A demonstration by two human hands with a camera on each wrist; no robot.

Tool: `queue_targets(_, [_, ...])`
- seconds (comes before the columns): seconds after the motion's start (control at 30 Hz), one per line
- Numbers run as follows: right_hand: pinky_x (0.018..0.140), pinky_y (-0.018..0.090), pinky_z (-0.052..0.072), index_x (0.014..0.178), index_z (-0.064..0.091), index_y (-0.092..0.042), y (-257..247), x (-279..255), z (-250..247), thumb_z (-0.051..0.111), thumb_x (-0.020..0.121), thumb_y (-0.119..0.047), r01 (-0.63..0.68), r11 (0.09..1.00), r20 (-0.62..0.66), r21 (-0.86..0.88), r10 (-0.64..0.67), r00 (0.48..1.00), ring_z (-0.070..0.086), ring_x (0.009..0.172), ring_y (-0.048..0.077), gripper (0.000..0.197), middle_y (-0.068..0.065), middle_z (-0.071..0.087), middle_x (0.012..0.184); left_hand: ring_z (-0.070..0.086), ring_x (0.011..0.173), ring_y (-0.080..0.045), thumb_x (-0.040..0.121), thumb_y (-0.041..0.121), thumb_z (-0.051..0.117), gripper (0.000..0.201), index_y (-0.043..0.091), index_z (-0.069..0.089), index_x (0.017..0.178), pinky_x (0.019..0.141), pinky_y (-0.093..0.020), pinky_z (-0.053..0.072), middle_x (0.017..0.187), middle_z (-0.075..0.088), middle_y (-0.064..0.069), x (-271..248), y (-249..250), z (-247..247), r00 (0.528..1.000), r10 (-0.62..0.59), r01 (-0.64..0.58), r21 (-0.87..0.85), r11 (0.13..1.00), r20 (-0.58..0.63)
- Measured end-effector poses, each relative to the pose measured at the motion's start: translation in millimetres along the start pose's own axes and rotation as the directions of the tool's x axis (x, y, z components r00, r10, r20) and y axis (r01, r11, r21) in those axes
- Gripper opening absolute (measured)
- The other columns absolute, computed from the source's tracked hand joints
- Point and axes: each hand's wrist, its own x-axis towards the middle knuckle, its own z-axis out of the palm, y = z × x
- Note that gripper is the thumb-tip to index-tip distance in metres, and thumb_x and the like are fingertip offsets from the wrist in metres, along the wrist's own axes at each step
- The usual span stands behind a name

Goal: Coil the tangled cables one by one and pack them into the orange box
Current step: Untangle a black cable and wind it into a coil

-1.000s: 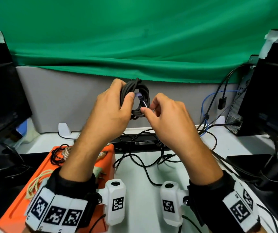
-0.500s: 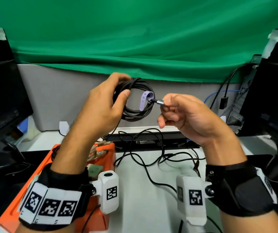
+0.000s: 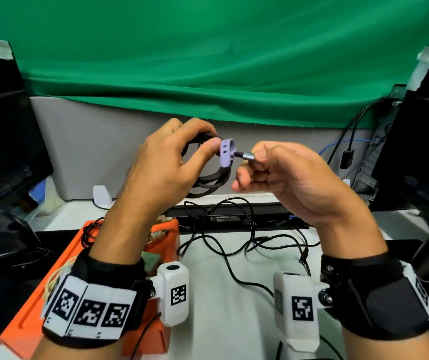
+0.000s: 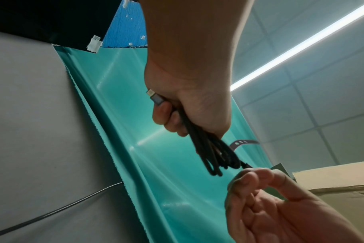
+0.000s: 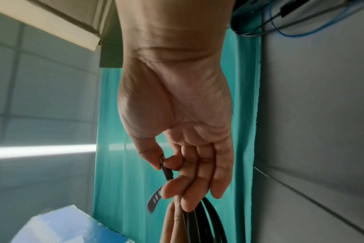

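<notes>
The orange box (image 3: 39,315) sits low on the left of the white desk (image 3: 223,307), already holding a few coiled leads, while a loose black cable (image 3: 223,245) sprawls just beside it, not yet coiled. Above the desk, the left hand (image 3: 166,172) grasps the coiled black cable (image 3: 208,180), fingers curled round the loops; a second ago the loops stood out above that hand, now they hang below it. The right hand (image 3: 286,178), which then worked close against the bundle, has drawn off to the side and pinches the silver plug (image 3: 248,155) between thumb and forefinger. Smallest of all, the lilac strap (image 3: 227,152) has swung out from inside the coil and now stands free beside the left thumb, unfastened. By my reading the winding is finished and only binding and boxing remain for this one
</notes>
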Motion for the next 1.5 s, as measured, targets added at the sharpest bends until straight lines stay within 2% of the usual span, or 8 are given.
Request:
queue_targets(0.33, [0.078, 0.037, 0.056, 0.074, 0.05, -0.013, 6, 0, -11, 0.043, 0.091, -0.014, -0.016, 0.994, 0.044, 0.108, 0.011, 0.999, 0.065, 0.075, 0.03, 0.018, 0.01, 0.059, 0.072, 0.05, 0.064, -0.004, 0.096, 0.045, 0.063, 0.029, 0.021, 0.066, 0.081, 0.055, -0.017, 0.035, 0.066, 0.056, 0.009, 2, 8, 4, 0.973, -0.138, 0.113, -0.137, 0.984, -0.186])
queue_targets(0.53, [0.098, 0.042, 0.049, 0.096, 0.059, -0.016, 6, 2, -7, 0.053, 0.092, -0.016, -0.103, 0.904, -0.095, -0.414, 0.069, 0.993, 0.072, 0.102, 0.02, 0.008, 0.0, 0.075, 0.104, 0.058, 0.075, -0.009, 0.096, 0.041, 0.065, 0.026, 0.017, 0.065, 0.088, 0.063, -0.017, 0.041, 0.078, 0.064, 0.008, 3, 7, -3, 0.976, -0.077, 0.06, -0.088, 0.994, -0.202])
queue_targets(0.7, [0.113, 0.04, 0.038, 0.136, 0.059, -0.018, -3, -3, 2, 0.05, 0.074, -0.027, -0.085, 0.994, -0.021, -0.071, 0.083, 0.996, 0.058, 0.129, 0.012, 0.063, -0.003, 0.063, 0.139, 0.056, 0.08, 0.0, 0.096, 0.036, 0.066, 0.017, 0.019, 0.066, 0.093, 0.066, -0.012, 0.038, 0.084, 0.061, 0.012, 1, 13, -2, 0.993, 0.052, -0.056, -0.035, 0.998, -0.108])
queue_targets(0.87, [0.097, 0.036, 0.054, 0.119, 0.071, -0.013, 4, 1, 10, 0.056, 0.103, -0.027, -0.061, 0.955, -0.064, -0.291, 0.044, 0.997, 0.07, 0.111, 0.018, 0.026, 0.004, 0.074, 0.118, 0.06, 0.086, -0.006, 0.096, 0.033, 0.066, 0.013, 0.02, 0.068, 0.098, 0.07, -0.017, 0.044, 0.09, 0.065, 0.009, 1, 17, 3, 0.995, 0.086, -0.092, -0.116, 0.989, -0.055])
queue_targets(1.07, [0.083, 0.035, 0.059, 0.116, 0.07, -0.005, 3, 2, 3, 0.058, 0.101, -0.019, -0.096, 0.953, -0.102, -0.288, 0.07, 0.992, 0.072, 0.087, 0.019, 0.024, 0.01, 0.077, 0.105, 0.063, 0.088, 0.002, 0.097, 0.039, 0.065, 0.025, 0.033, 0.064, 0.122, 0.079, -0.02, 0.049, 0.094, 0.067, 0.023, 1, 1, -7, 0.98, -0.075, 0.132, -0.319, 0.938, 0.186])
queue_targets(1.2, [0.074, 0.03, 0.06, 0.111, 0.074, -0.009, 6, 4, -3, 0.063, 0.097, -0.018, -0.097, 0.963, -0.179, -0.25, 0.053, 0.982, 0.071, 0.081, 0.018, 0.02, 0.013, 0.077, 0.102, 0.07, 0.092, -0.013, 0.087, 0.029, 0.073, 0.04, 0.029, 0.065, 0.127, 0.077, -0.027, 0.056, 0.104, 0.073, 0.004, 1, -9, -19, 0.915, -0.097, 0.3, -0.499, 0.813, 0.392])
queue_targets(1.33, [0.067, 0.026, 0.06, 0.107, 0.076, -0.012, 9, 8, -3, 0.067, 0.095, -0.018, -0.081, 0.966, -0.248, -0.246, 0.018, 0.969, 0.073, 0.078, 0.021, 0.016, 0.015, 0.078, 0.098, 0.07, 0.08, -0.022, 0.09, 0.025, 0.073, 0.037, 0.033, 0.066, 0.125, 0.067, -0.033, 0.059, 0.082, 0.065, 0.011, 3, -8, -13, 0.918, -0.218, 0.345, -0.396, 0.851, 0.331])
queue_targets(1.5, [0.068, 0.026, 0.061, 0.105, 0.077, -0.014, 10, 7, -13, 0.068, 0.095, -0.017, -0.11, 0.947, -0.349, -0.302, -0.003, 0.937, 0.076, 0.079, 0.022, 0.013, 0.014, 0.078, 0.094, 0.063, 0.093, -0.009, 0.094, 0.049, 0.063, 0.037, 0.038, 0.055, 0.129, 0.084, -0.035, 0.054, 0.108, 0.061, 0.016, -2, 9, -7, 0.942, -0.274, 0.287, -0.037, 0.957, 0.196])
